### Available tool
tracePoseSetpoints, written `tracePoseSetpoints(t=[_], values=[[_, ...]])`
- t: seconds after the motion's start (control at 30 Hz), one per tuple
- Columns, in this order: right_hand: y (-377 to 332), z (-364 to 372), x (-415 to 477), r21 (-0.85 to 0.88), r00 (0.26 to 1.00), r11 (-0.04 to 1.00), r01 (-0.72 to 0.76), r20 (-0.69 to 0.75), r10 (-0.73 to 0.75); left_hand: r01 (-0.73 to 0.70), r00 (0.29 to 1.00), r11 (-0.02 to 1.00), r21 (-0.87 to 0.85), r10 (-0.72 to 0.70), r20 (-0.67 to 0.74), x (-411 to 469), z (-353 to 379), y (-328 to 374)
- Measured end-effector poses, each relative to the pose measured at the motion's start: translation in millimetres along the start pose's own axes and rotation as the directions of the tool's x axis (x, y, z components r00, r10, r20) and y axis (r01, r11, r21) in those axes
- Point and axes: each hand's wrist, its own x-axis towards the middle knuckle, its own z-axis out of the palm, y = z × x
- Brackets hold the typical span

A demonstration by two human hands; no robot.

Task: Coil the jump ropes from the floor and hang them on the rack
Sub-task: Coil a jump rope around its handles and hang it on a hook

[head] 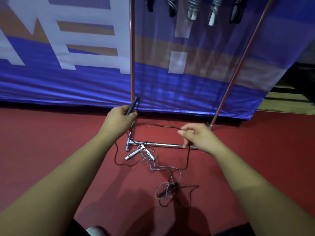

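Both hands outstretched: left (120, 119) grips the black handle (132, 105), right (197, 137) pinches its cord (162, 126).

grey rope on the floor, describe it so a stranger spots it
On the metal rack, follow the left post down to the base bar. The grey rope lies tangled on the red floor just in front. Its white handles set it apart from the black rope held by the left hand and right hand.

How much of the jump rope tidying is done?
Five coiled ropes hang on the rack already. The left hand grips the black rope by its handle; the right hand pinches its cord. A tangled grey rope waits on the floor.
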Motion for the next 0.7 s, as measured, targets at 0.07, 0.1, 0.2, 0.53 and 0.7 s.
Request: tracePoseSetpoints(t=[0.07, 0.1, 0.2, 0.53, 0.7], values=[[-16.7, 4.2, -4.5, 0.039, 0.998, 0.998, 0.052, -0.033, -0.051, 0.006, 0.998, 0.987, -0.158, 0.003, 0.057, -5.4, 3.4, 10.0], [-24.5, 8.2, -7.7, 0.032, 0.998, 0.997, 0.069, -0.011, -0.068, 0.011, 0.992, 0.968, -0.252, 0.022, 0.127, -10.3, 6.0, 17.0], [-44.7, 18.1, -16.1, 0.106, 0.985, 0.98, 0.17, 0.007, -0.172, -0.032, 0.907, 0.952, -0.305, 0.156, 0.391, -29.2, 14.0, 37.1], [26.8, 12.7, -2.5, -0.191, 0.919, 0.976, -0.109, 0.355, 0.172, 0.094, 0.941, 0.732, -0.675, 0.156, 0.301, -20.2, 6.3, 34.4], [19.1, 22.7, 6.5, -0.105, 0.97, 0.986, -0.127, 0.196, 0.146, 0.047, 0.98, 0.986, 0.162, -0.077, 0.183, -6.6, 4.7, -4.5]])
